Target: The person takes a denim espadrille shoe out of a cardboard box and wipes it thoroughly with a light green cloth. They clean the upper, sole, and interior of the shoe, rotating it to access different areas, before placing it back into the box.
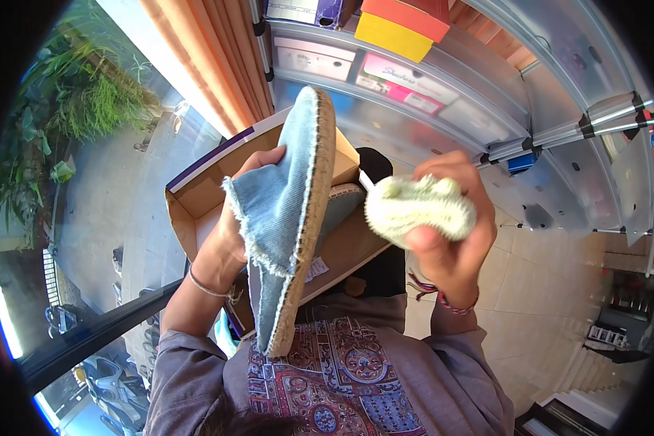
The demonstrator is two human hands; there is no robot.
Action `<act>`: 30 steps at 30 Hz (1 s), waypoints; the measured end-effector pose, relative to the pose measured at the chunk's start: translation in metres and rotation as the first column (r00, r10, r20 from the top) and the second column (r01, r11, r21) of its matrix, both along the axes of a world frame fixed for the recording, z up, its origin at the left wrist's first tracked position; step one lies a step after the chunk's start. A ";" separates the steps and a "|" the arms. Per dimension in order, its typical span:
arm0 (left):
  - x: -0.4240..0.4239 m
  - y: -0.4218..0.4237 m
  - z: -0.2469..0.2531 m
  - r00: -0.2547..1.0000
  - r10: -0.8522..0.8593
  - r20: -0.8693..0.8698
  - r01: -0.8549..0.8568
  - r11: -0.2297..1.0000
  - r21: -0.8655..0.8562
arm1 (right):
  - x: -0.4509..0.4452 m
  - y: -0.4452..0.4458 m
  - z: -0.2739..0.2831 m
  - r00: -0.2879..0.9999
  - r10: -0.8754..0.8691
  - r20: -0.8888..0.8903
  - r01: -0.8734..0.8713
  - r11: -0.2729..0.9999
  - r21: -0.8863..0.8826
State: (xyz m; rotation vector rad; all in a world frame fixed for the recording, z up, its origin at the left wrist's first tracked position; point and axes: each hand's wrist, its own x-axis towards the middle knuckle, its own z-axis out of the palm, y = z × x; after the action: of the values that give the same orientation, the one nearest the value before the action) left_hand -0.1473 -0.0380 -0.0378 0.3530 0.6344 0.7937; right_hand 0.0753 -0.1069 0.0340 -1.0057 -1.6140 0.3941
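Note:
My left hand (232, 218) is inside the opening of a blue denim espadrille (275, 201) with frayed edges, its thumb over the upper. The shoe is tilted up on its side, its braided rope sole (308, 240) facing right. Gripped in my right hand (460, 240) is a pale green fluffy cloth or pad (419, 210), slightly blurred and held apart from the shoe. Below the shoe, an open cardboard shoebox (196, 218) rests by my lap. A second denim espadrille (340, 207) lies in it, partly hidden behind the first.
Translucent shelving (485, 60) with several shoeboxes curves along the far side and right. A yellow and red box (400, 32) sits on an upper shelf. At left is a glass window (120, 218) beside an orange curtain (207, 60). Tiled floor (528, 283) extends at right.

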 end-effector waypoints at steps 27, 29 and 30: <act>0.001 -0.005 0.014 0.986 -0.060 -0.154 0.119 0.903 0.413 | -0.018 0.051 -0.015 0.988 -0.147 -0.040 0.147 0.989 -0.010; 0.001 -0.006 0.015 0.960 -0.039 -0.276 0.159 0.890 0.427 | -0.019 0.050 -0.016 0.991 -0.134 -0.028 0.134 0.991 -0.015; 0.002 -0.008 0.019 0.952 -0.026 -0.306 0.166 0.882 0.442 | -0.021 0.050 -0.016 0.992 -0.126 -0.015 0.125 0.992 -0.017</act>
State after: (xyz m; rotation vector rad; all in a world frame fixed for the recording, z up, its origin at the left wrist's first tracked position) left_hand -0.1456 -0.0455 -0.0189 0.9509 0.6918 0.7989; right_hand 0.0545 -0.0568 0.0177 -1.1077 -1.5264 0.3295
